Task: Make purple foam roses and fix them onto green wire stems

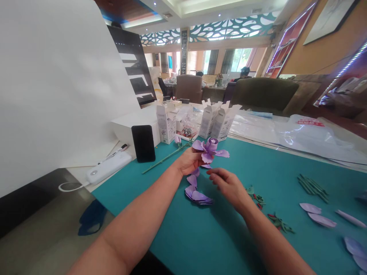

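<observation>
My left hand (190,161) is closed around the underside of an artificial purple flower (211,147), its rolled centre upright and several petals spread about it. Just right of and below the flower, my right hand (226,181) hangs over the mat with fingers half bent and slightly apart, and I see nothing in them. Between the hands and nearer to me lies a stack of purple petals (198,196), with a few loose petals (192,180) above it. A green stem with a pale purple bud (177,140) rests behind my left hand.
On the teal mat (172,229), green leaf-like parts (279,223), green sticks (312,187) and pale petals (321,219) lie to the right. White boxes (166,124), a black phone-like slab (143,143) and a white power strip (109,168) stand behind and left.
</observation>
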Available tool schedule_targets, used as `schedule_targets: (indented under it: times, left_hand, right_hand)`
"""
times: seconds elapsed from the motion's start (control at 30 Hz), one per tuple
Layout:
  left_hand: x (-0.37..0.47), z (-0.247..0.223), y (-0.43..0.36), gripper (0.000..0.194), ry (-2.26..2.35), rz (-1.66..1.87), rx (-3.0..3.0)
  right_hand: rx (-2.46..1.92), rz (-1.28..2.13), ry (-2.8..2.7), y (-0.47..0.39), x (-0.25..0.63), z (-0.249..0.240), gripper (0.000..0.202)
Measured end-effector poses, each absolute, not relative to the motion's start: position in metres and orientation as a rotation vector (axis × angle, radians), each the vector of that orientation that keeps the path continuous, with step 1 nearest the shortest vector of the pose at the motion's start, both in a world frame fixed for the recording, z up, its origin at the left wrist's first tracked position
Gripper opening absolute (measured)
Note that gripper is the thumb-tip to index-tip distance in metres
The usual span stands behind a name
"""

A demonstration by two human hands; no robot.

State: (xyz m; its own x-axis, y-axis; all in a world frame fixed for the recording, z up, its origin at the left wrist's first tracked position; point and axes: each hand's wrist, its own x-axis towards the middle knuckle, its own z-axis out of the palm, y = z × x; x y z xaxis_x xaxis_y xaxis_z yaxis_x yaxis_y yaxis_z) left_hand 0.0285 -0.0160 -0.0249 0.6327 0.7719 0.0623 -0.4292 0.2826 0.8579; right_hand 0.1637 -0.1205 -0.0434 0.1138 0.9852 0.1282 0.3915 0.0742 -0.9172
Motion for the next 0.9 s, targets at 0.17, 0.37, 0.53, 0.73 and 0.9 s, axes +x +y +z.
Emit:
schedule_targets:
  times: [0.17, 0.37, 0.53, 0.73, 0.9]
  left_hand:
    - [0.029, -0.026, -0.017, 0.026, 0.368, 0.842, 0.961]
    - [0.029, -0.027, -0.016, 0.029, 0.357, 0.82, 0.963]
    - [0.028, -0.027, -0.016, 0.031, 0.371, 0.808, 0.976]
    - [0.029, -0.027, -0.016, 0.031, 0.346, 0.803, 0.968]
    - [0.03, -0.027, -0.016, 0.035, 0.349, 0.805, 0.963]
  right_hand:
    - [-1.481, 0.356, -2.025, -0.123, 0.141, -0.06, 0.041]
    - [-1.655, 0.219, -2.298, -0.122, 0.141, -0.062, 0.06]
    - [-1.749, 0.19, -2.356, -0.123, 0.148, -0.058, 0.052]
    - [-1.805, 0.082, -2.293, -0.124, 0.157, -0.057, 0.037]
    - [-1.645, 0.075, -2.398, -0.122, 0.158, -0.059, 0.057]
